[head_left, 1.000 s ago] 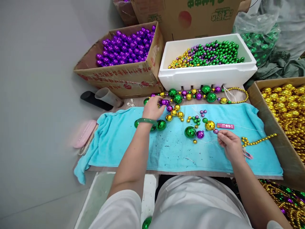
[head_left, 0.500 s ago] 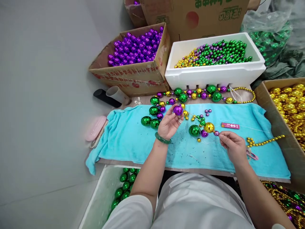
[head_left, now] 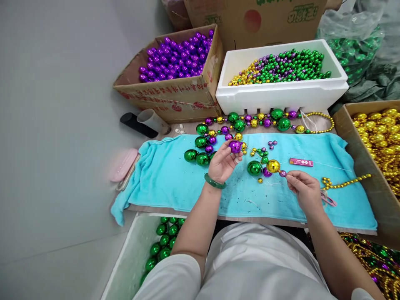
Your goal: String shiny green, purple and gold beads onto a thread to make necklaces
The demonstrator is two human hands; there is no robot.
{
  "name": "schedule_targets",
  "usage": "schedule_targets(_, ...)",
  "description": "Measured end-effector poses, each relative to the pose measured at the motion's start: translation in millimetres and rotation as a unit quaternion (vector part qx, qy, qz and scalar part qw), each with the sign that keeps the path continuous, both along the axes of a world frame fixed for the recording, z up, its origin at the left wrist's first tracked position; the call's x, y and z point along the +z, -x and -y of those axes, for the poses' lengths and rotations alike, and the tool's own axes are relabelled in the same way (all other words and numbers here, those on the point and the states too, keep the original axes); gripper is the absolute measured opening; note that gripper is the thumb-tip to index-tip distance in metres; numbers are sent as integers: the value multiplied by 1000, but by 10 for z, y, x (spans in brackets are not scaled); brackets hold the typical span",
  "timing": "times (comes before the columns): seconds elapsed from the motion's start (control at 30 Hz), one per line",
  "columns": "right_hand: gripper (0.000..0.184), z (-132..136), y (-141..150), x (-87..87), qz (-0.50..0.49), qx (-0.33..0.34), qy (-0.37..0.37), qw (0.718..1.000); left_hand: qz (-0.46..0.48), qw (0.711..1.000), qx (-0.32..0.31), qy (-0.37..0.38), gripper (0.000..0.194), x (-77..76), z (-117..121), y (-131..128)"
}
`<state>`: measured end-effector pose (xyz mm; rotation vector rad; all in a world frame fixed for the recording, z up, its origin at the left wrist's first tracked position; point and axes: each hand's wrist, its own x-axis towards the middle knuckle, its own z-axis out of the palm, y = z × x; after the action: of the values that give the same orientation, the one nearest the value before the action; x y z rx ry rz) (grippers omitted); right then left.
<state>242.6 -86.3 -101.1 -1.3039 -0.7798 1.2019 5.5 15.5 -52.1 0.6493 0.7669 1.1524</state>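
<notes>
My left hand [head_left: 223,163], with a green bangle on its wrist, grips a large shiny purple bead [head_left: 235,146] between thumb and fingers. A thin thread [head_left: 251,151] stretches from near that bead toward the right. In my right hand [head_left: 301,188], thumb and finger pinch a small purple bead [head_left: 283,173]. It sits beside a large gold bead [head_left: 273,166]. Just left of that lie a large green bead [head_left: 254,168] and another purple bead [head_left: 267,171]. Small green beads [head_left: 262,153] cluster between my hands on the turquoise towel [head_left: 175,183].
Behind the towel, a beaded garland [head_left: 253,123] runs below a white foam box [head_left: 281,89] and a carton of purple beads [head_left: 171,93]. A lighter-sized pink packet [head_left: 301,162], pink scissors [head_left: 328,200] and a gold bead chain [head_left: 350,181] lie right. Gold beads [head_left: 379,135] fill a carton there.
My left hand with the purple bead has shifted slightly right and down. My right hand keeps its pinch on the small purple bead. The whole view has moved a little.
</notes>
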Motion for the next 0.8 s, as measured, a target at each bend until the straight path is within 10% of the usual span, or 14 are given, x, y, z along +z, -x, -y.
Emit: schedule_targets(0.8,15,-53,72,71,65,29,9,997,-43,995,-72,-45,39,-43,25,-43)
